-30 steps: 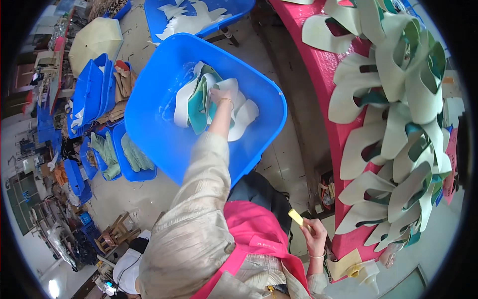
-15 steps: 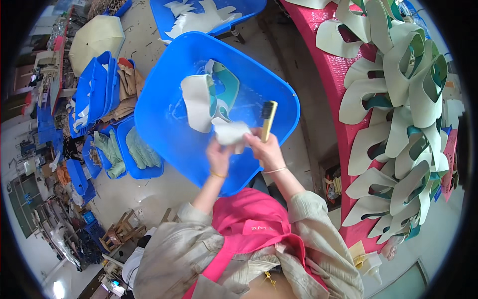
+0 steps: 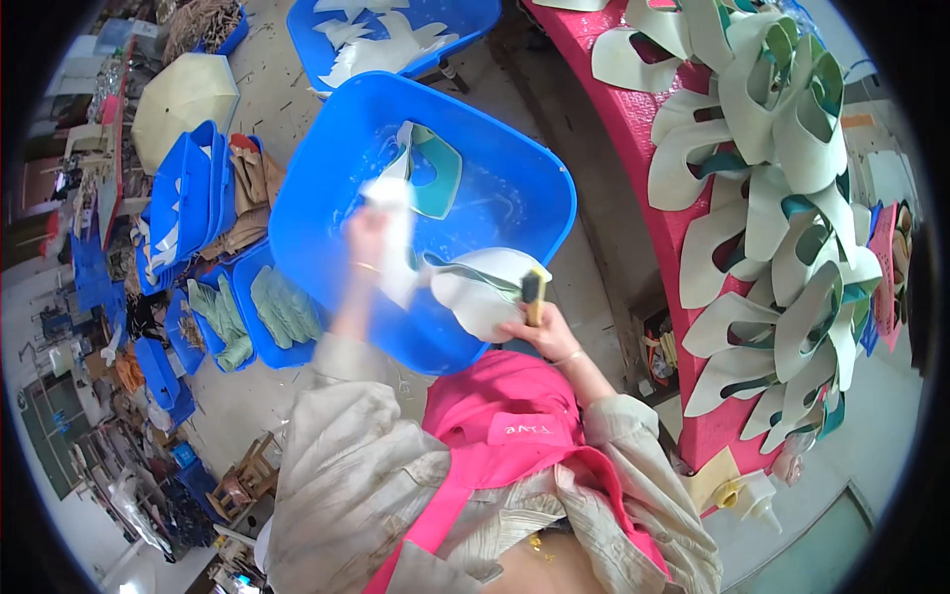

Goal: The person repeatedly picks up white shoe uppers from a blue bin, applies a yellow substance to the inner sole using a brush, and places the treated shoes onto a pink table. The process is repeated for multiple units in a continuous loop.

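Note:
A blue plastic tub [image 3: 510, 148] stands in front of me. Inside it lies a teal-lined white shoe upper [image 3: 440, 178]. My left hand [image 3: 366, 238], smeared by motion, grips a white shoe upper [image 3: 398, 243] at its upper end, over the tub's left part. Near the tub's front right rim, my right hand [image 3: 546, 337] is closed on the edge of another white shoe upper [image 3: 475, 302]. The same hand also holds a brush [image 3: 533, 292] with dark bristles and a yellowish handle, bristles upward. Whether the two held uppers are joined, I cannot tell.
On the right, a pink table [image 3: 633, 124] carries overlapping rows of white shoe uppers [image 3: 797, 148]. Behind the tub is a second blue tub [image 3: 465, 20] with white pieces. Stacked blue bins [image 3: 193, 188], green cloth pieces [image 3: 287, 302] and a pale umbrella [image 3: 183, 109] stand left.
My hands have moved apart: the left went left and away with one white upper, the right stayed near the front rim with another. The brush has come lower and nearer me.

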